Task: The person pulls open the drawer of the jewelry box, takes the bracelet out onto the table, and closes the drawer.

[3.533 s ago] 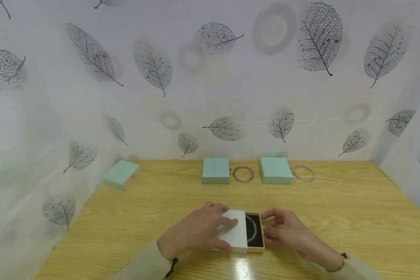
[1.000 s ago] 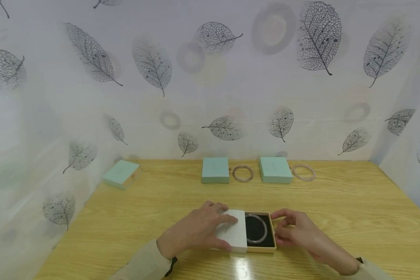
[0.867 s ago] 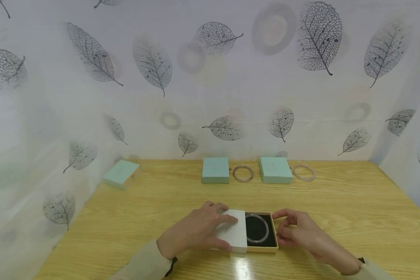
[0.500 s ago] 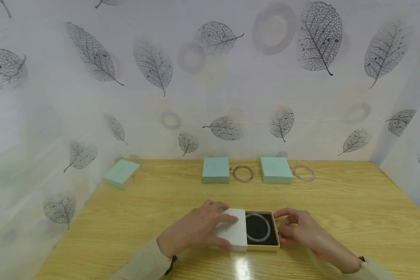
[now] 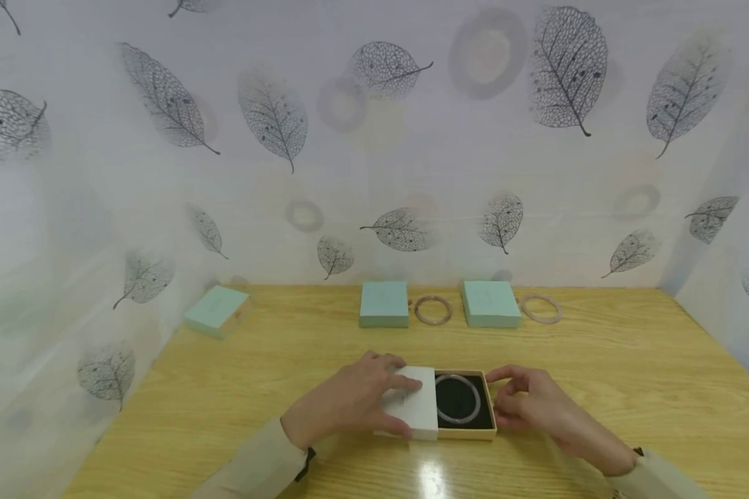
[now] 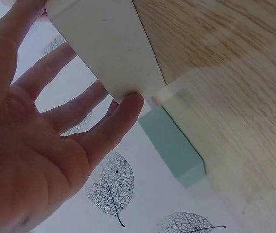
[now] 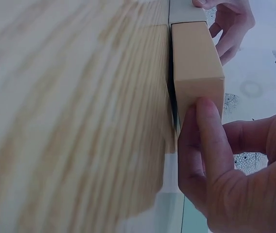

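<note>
A white box sleeve lies on the table in front of me, its tan drawer pulled well out to the right. On the drawer's black lining rests a pale bangle, almost wholly in sight. My left hand grips the sleeve, thumb on the near side and fingers over the top and far side. At the drawer's right end is my right hand. The right wrist view has its thumb and a finger pinching together against the drawer's end wall; what lies between them is hidden.
Two mint-green boxes stand along the back of the wooden table. Right of each lies a bangle, one brownish, one pale. A third mint box sits angled at the back left, near the leaf-patterned curtain.
The drawer has slid right out of the sleeve with my right hand, uncovering more of the bangle. In the last half second box and hands shifted slightly upward in the head view.
</note>
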### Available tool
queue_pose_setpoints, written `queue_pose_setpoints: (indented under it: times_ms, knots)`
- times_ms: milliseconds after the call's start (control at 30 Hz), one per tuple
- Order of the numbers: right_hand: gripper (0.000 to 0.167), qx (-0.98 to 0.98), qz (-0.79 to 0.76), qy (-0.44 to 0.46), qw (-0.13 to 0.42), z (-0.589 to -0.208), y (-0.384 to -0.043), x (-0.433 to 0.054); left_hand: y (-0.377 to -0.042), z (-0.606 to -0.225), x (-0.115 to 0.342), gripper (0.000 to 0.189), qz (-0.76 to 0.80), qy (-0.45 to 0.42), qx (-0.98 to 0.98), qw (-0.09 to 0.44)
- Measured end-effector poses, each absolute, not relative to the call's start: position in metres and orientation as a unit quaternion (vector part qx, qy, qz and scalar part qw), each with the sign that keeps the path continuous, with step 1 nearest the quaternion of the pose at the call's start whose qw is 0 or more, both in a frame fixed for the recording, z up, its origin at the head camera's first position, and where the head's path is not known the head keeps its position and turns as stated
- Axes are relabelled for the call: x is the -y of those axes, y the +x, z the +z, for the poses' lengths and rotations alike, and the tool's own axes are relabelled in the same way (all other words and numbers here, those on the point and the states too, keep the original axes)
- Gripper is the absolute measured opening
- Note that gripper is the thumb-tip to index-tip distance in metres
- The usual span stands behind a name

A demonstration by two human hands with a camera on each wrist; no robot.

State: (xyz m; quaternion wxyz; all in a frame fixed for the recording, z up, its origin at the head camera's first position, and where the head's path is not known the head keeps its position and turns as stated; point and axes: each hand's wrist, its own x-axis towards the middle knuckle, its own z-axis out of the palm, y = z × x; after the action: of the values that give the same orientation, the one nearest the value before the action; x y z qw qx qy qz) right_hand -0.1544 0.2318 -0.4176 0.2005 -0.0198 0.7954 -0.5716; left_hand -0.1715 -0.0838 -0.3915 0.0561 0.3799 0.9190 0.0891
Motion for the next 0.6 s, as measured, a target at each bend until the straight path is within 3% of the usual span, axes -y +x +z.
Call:
queue_pose_setpoints:
  times_ms: [600]
  knots:
    - [0.044,-0.79,-0.575,-0.02,0.212,-0.4174,-0.157,-0.2344,-0.1736,-0.3928,0.0857,0.064,0.094,0.377,-0.92,0.058]
